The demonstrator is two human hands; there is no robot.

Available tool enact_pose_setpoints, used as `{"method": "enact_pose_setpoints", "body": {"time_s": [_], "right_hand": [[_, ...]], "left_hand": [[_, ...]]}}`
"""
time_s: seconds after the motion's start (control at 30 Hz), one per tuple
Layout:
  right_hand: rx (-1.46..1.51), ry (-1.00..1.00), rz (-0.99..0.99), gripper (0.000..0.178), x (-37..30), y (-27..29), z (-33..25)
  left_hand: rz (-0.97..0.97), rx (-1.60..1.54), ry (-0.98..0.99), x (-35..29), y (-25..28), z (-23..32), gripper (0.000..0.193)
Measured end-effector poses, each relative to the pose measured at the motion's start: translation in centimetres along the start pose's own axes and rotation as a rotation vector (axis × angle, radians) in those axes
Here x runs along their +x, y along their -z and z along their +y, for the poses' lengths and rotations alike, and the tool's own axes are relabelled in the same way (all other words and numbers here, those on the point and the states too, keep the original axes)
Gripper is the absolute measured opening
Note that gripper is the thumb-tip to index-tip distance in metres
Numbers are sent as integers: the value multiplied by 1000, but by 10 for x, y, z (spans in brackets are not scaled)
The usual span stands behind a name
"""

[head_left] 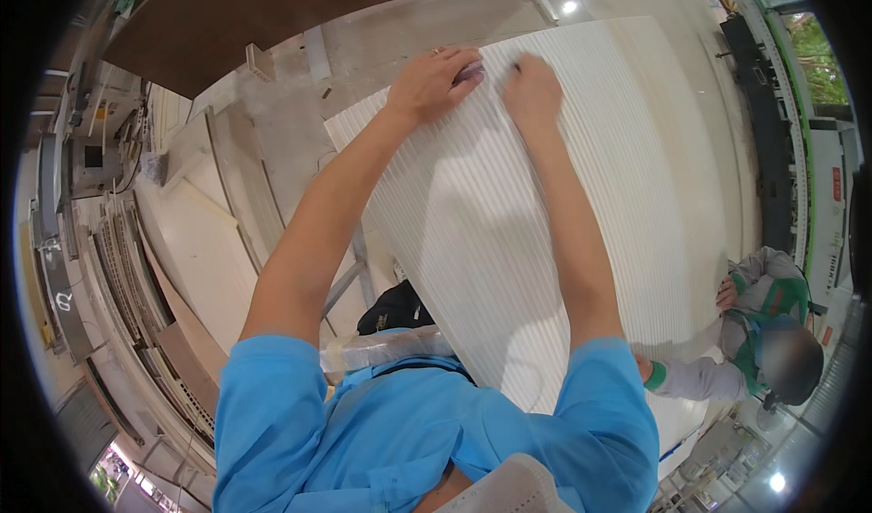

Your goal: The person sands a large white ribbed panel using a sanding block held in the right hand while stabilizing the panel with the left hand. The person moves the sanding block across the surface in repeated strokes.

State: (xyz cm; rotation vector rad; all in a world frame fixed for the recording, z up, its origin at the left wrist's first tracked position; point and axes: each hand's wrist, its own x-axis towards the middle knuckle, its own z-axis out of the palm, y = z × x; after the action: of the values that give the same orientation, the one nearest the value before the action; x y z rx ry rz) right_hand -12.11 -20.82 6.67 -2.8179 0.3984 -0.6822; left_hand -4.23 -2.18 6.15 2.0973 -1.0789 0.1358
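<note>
A large white panel with fine parallel ribs (463, 241) lies in front of me and reaches away to the far right. At its far edge my left hand (431, 86) is curled round a small purplish-grey piece (469, 73), whose kind I cannot make out. Just to the right, my right hand (534, 95) is closed over the ribbed surface and slightly blurred. A tiny dark spot shows by its fingertips, but what it holds is hidden. Both forearms stretch over the panel.
Another person (754, 322) in grey and green touches the panel's right side. A dark brown board (300, 14) stands beyond the far edge. Stacked boards and strips (150, 322) line the left. A black bag-like item (395, 309) sits beside my waist. Long machinery (767, 123) runs along the right.
</note>
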Motion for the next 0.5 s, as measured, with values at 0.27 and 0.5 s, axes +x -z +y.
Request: {"method": "enact_pose_setpoints", "body": {"time_s": [0.27, 0.5], "right_hand": [[-76, -18, -54, 13, -85, 26, 54], [-21, -336, -197, 13, -201, 130, 101]], "left_hand": [[-115, -79, 128, 10, -13, -20, 34], [-99, 178, -156, 36, -33, -34, 37]]}}
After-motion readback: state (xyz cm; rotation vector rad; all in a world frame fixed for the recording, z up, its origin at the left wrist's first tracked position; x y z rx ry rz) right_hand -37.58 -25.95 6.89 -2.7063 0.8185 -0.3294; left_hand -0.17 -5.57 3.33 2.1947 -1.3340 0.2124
